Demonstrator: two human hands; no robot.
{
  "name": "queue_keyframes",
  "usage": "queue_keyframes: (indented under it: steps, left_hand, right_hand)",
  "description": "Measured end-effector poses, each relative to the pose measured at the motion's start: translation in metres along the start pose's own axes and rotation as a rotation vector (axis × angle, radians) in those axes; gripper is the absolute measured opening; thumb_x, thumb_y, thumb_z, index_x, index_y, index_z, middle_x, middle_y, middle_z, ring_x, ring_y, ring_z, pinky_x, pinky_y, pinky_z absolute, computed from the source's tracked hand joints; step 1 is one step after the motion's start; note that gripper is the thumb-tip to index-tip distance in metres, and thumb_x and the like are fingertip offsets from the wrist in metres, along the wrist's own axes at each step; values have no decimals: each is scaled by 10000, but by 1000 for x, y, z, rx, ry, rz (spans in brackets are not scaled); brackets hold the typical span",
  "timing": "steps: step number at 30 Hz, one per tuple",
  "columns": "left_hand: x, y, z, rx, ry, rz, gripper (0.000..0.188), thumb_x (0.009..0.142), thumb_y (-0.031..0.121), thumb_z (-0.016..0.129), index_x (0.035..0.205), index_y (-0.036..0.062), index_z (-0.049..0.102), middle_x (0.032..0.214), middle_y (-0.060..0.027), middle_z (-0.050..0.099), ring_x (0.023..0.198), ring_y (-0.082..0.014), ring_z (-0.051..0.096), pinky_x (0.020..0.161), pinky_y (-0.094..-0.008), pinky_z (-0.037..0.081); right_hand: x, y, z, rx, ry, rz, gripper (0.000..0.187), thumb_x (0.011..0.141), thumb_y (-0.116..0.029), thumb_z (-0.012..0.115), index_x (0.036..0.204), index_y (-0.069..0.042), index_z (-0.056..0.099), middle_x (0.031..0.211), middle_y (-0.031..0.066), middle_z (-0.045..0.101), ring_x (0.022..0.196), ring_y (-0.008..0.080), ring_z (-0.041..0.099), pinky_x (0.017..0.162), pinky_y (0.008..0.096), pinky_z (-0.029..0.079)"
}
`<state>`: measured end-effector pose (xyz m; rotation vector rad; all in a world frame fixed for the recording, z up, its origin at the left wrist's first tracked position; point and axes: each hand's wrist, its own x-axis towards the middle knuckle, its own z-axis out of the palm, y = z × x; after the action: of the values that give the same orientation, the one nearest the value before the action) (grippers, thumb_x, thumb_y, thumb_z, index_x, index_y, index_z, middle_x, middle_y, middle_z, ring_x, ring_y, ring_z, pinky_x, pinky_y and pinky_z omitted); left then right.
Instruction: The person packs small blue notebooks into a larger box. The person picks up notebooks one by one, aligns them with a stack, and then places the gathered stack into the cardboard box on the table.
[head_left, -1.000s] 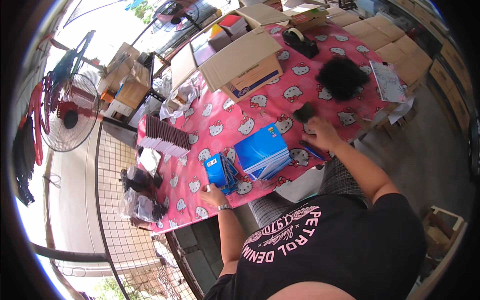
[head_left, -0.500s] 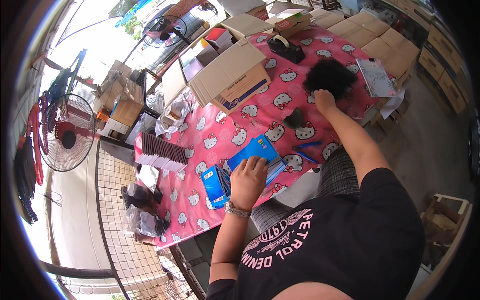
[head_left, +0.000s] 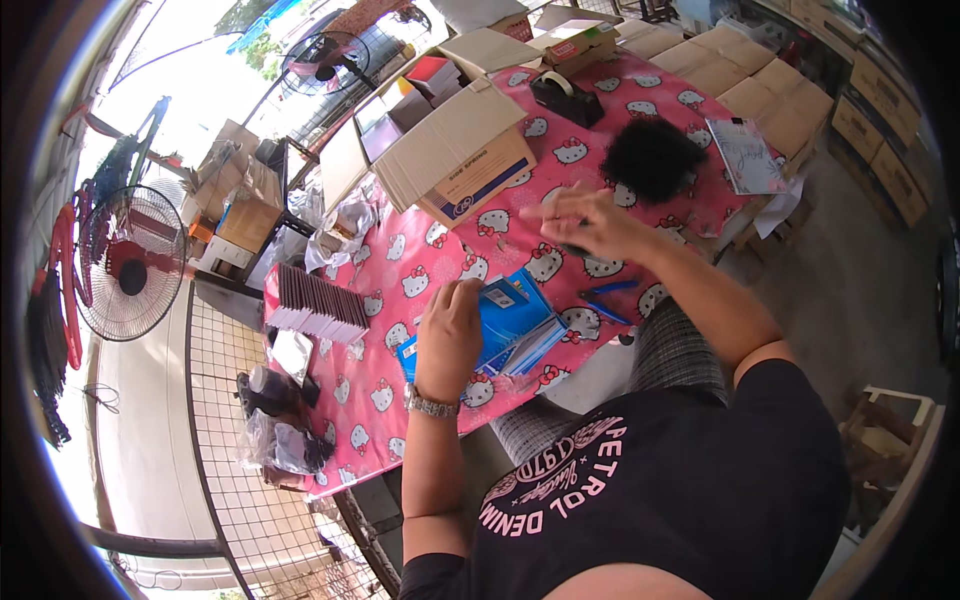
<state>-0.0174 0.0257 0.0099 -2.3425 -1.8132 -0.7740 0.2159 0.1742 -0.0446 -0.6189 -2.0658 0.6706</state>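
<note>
Blue notebooks (head_left: 520, 312) lie stacked at the near side of the table, the top one showing a pale label. My left hand (head_left: 450, 335), with a metal watch at the wrist, curls its fingers at the stack's left edge, closed on a blue notebook; the fingertips are partly hidden. Partly covered by that hand, more blue notebooks (head_left: 404, 352) lie to its left. My right hand (head_left: 592, 228) hovers over the table beyond the stack, fingers apart and slightly blurred. Beyond it sits a fuzzy black heap (head_left: 655, 160). Blue-handled pliers (head_left: 608, 300) lie right of the stack.
A row of dark-edged booklets (head_left: 315, 305) stands at the left. An open cardboard box (head_left: 455, 160) is at the far side, beside a black tape dispenser (head_left: 566, 98). A floral-covered book (head_left: 747, 157) lies far right. Two fans (head_left: 132, 268) stand beyond the table's left side.
My right hand has come away from the black heap, moving left and nearer to the notebooks. My left hand has shifted left and curled its fingers; the top notebook now shows a label.
</note>
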Motion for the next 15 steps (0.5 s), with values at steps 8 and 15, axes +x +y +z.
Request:
queue_keyframes:
  steps: [8,15]
  left_hand:
    - [-16,4,28,65,162,25,212,864,54,599,1075,42,587,996,-126,645,935,-310,611,864,-423,427]
    - [-19,7,26,88,156,30,217,887,97,623,1100,58,604,941,-112,635,900,-295,604,851,-419,428]
  right_hand:
    - [-7,-38,32,37,-46,-171,181,862,-140,732,1039,-176,736,966,-6,626,936,161,614,867,371,374]
    - [-6,-50,24,119,-54,-170,218,794,-1,732,995,-85,713,963,44,624,939,210,631,841,373,470]
